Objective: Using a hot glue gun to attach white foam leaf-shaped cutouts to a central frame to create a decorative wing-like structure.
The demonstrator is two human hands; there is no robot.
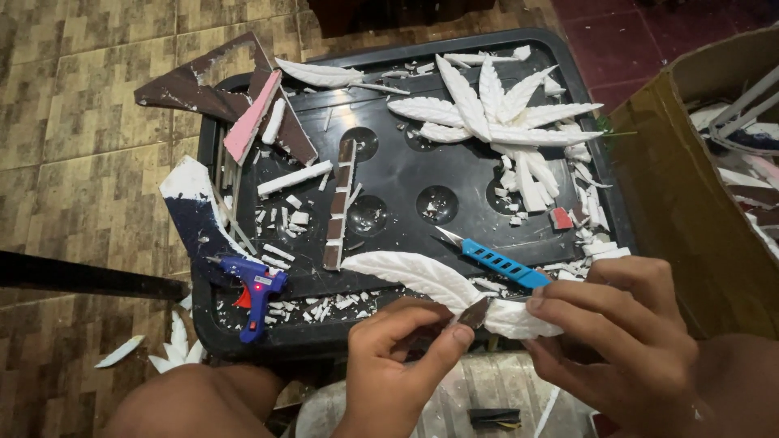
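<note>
My left hand [398,357] pinches a small dark blade [477,313] against a white carved foam leaf [422,276]. My right hand [625,332] grips the leaf's thick end, holding it level over the near edge of a black plastic tray [389,174]. A blue utility knife [495,259] lies on the tray just behind the leaf. Further back on the tray lies a cluster of finished white foam leaves [487,113].
A blue glue gun [256,294] rests at the tray's near left corner. Foam scraps, brown and pink foam boards [260,113] and a white-and-navy piece [195,211] litter the left side. A cardboard box [690,178] stands at right. Tiled floor [81,122] surrounds.
</note>
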